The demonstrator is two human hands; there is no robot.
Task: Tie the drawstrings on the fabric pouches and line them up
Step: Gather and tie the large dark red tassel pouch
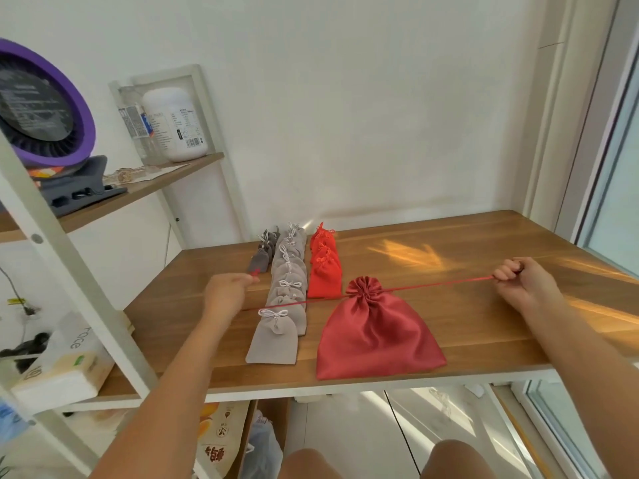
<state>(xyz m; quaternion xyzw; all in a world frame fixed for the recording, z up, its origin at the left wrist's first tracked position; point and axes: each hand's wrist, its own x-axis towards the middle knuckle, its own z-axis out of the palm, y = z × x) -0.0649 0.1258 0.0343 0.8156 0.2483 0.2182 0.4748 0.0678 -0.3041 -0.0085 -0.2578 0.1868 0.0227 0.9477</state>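
Large red pouch (377,335): flat near the tabletop (466,318) front edge, mouth gathered.
Drawstring (442,283): taut, out both sides of the mouth.
Left hand (226,292): pinching the left cord end.
Right hand (522,282): fisted round the right end, far from the left.
Rows behind: dark grey pouches (264,253), light grey pouches (287,288), small red pouches (324,269).

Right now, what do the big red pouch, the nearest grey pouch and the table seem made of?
Big red pouch: likely satin, glossy highlights along its folds. Nearest grey pouch: matte, perhaps velvet or felt, no shine. Table: wood or wood-look laminate, visible grain, slight sheen under sunlight.
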